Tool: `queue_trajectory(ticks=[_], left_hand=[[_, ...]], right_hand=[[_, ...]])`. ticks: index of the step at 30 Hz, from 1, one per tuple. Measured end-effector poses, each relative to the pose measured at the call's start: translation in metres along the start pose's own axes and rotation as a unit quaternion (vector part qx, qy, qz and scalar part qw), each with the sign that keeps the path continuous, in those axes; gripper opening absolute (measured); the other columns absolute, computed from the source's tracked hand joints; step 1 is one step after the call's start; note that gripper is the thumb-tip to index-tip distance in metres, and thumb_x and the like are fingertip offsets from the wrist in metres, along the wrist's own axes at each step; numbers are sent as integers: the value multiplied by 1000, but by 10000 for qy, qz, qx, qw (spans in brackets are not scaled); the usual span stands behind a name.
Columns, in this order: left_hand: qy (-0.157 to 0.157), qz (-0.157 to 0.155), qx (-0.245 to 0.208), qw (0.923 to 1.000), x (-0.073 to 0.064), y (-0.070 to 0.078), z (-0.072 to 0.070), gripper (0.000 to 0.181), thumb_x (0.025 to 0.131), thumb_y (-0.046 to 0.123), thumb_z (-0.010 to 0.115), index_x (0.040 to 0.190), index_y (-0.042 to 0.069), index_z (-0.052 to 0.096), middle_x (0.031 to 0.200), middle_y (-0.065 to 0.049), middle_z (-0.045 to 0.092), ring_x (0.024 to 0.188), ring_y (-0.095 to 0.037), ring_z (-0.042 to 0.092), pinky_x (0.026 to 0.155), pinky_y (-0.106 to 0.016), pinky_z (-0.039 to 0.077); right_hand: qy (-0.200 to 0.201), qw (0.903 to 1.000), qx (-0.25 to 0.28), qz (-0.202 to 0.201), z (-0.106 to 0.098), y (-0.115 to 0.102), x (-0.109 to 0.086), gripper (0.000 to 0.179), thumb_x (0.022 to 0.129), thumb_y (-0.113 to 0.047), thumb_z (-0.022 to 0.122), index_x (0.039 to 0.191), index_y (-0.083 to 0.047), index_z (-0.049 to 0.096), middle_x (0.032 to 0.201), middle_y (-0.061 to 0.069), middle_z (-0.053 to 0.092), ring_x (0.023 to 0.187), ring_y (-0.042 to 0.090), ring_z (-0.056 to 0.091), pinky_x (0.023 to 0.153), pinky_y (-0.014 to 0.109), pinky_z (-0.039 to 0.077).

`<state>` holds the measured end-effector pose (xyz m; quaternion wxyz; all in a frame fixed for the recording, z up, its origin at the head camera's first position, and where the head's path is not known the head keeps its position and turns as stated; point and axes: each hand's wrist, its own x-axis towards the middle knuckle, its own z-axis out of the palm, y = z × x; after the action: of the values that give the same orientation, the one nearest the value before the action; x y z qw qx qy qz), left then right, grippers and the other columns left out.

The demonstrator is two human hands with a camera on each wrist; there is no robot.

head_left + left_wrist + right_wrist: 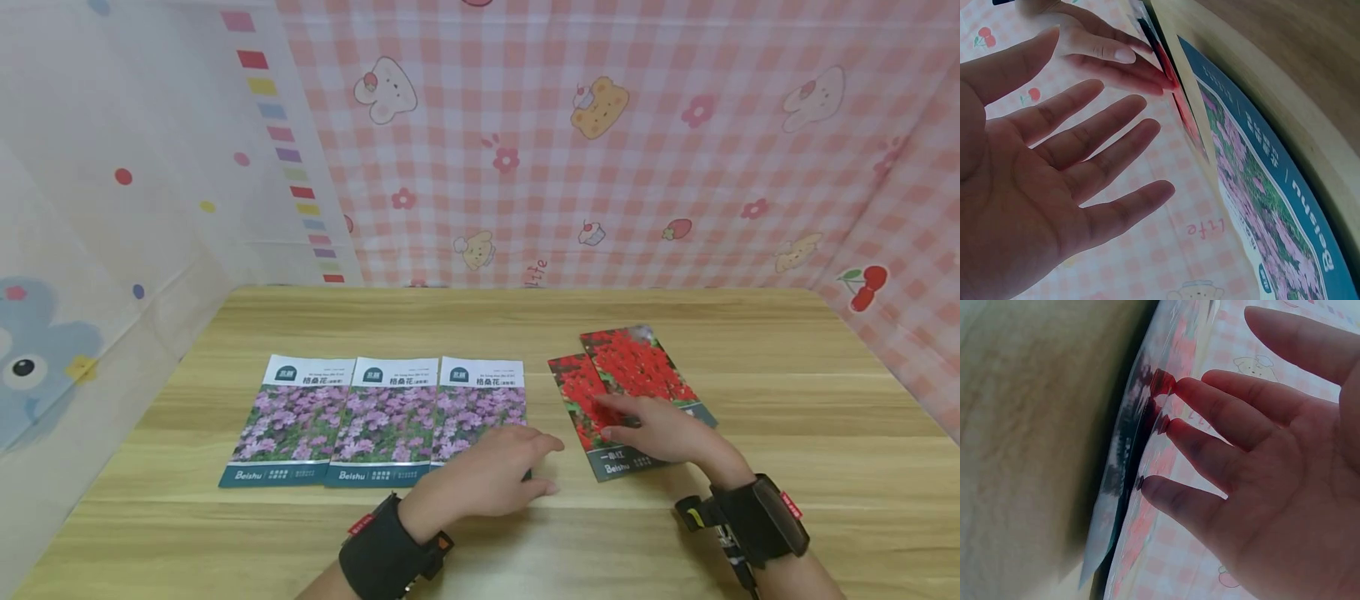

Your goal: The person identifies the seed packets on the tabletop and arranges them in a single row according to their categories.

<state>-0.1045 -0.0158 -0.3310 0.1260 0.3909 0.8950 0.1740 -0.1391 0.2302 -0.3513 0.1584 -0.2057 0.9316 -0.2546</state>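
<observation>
Three matching seed packets with purple flowers lie side by side on the left: the left packet [288,417], the middle packet [384,421] and the right packet [472,400]. My left hand [483,475] overlaps the lower part of the right one in the head view, its fingers extended and nothing in its grasp. Two red-flower packets are on the right, one red packet [573,387] partly under the other red packet [637,362]. With extended fingers, my right hand [660,429] touches the upper one; its fingertips [1175,425] press on the glossy face. That hand covers the packets' lower part.
A light wood table [300,533] carries all the packets. Behind it hangs a pink checked cloth [525,100] with cartoon prints, and a pale printed cloth [135,225] closes the left side. Each wrist wears a black camera strap [382,550].
</observation>
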Motion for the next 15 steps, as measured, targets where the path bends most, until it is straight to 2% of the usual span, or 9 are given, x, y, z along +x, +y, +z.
queue_trajectory(ticks=[11,15], left_hand=[[111,-106,4,9999,-2,-6,-1,43,89,30,60,127,11,52,124,-4,55,117,-19,47,98,-32,37],[94,-209,8,9997,-2,-6,-1,44,89,31,60,128,12,52,125,-4,54,118,-19,46,99,-33,37]], right_hand=[[101,9996,156,235,-12,18,-7,53,90,-27,58,133,1,43,131,25,44,124,48,29,93,59,34],[74,9988,295,373,-18,25,-12,54,90,-29,57,134,0,44,131,25,44,123,47,32,90,57,37]])
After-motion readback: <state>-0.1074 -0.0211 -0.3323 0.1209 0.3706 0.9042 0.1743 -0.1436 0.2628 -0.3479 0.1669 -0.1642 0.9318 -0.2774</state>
